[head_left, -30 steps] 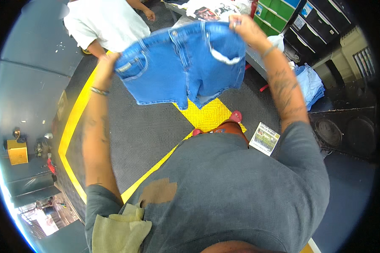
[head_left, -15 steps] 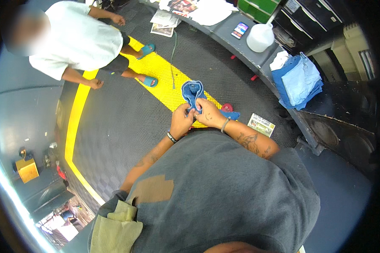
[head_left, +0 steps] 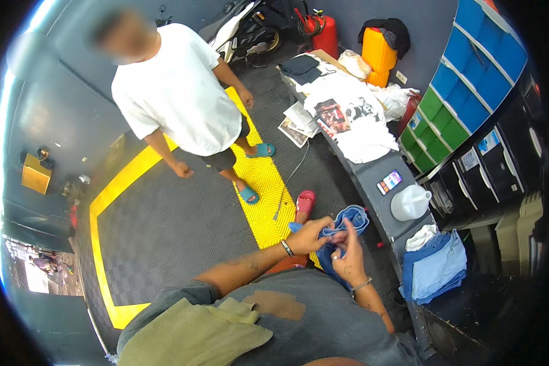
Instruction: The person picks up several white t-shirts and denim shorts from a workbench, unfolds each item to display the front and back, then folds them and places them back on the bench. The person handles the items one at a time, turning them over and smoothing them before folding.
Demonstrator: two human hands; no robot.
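Note:
My left hand (head_left: pixel 311 238) grips blue denim shorts (head_left: pixel 354 218) bunched into a fold, its fingers curled over the cloth. Just to its right, my right hand (head_left: pixel 348 259) holds the same shorts from below, some fingers bent around them. Both hands are in front of my body, beside a grey bench (head_left: pixel 389 221). On that bench, right of my hands, sit a stack of folded denim (head_left: pixel 436 271), a white cloth (head_left: pixel 419 239), a white plastic jug (head_left: pixel 409 206) and a phone (head_left: pixel 389 182). An olive cloth (head_left: pixel 195 332) lies over the grey shirt on my body.
A person in a white T-shirt (head_left: pixel 177 91) stands front-left on black and yellow floor tiles (head_left: pixel 262 195). White printed shirts (head_left: pixel 360 137) cover the bench's far end. Drawer units (head_left: pixel 457 79) stand right; a red extinguisher (head_left: pixel 324 43), yellow container (head_left: pixel 375 46) and motorbike (head_left: pixel 232 36) are behind.
The shorts went from held wide open to gathered between my two hands, then moved right toward the bench. The view has swung, and the other person appears further right.

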